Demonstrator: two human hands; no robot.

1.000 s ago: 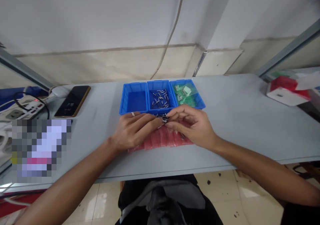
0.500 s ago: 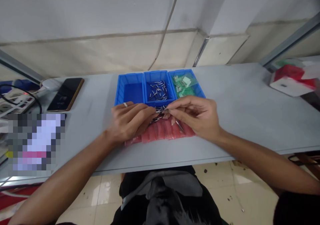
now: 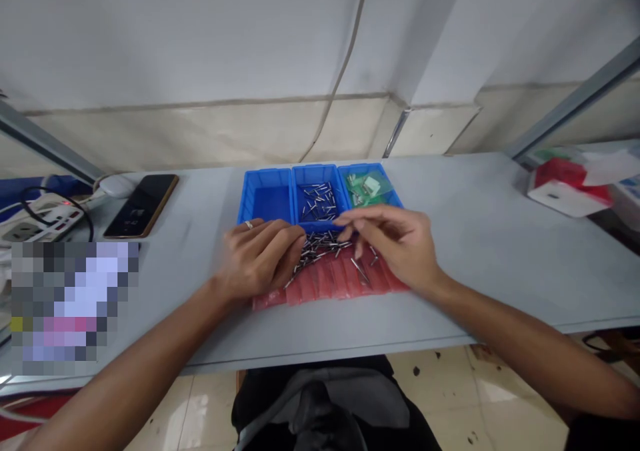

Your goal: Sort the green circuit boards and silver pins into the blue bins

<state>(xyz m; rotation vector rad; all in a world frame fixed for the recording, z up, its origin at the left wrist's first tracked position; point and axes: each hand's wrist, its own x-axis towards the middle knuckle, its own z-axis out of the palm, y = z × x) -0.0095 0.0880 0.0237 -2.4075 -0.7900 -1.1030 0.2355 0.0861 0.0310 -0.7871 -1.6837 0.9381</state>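
Metal pins (image 3: 320, 251) on a red plastic pack (image 3: 330, 287)
My left hand (image 3: 257, 259) curls at them, grip unclear; my right hand (image 3: 390, 241) hovers open, grip released.

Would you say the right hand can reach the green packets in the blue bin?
Probably yes: the right hand hovers just before the bin, and only its low wall lies between hand and packets.

Loose metal pins (image 3: 320, 245) on plastic bags (image 3: 325, 283); three-bin tray (image 3: 320, 168) behind; phone (image 3: 141, 205) left.
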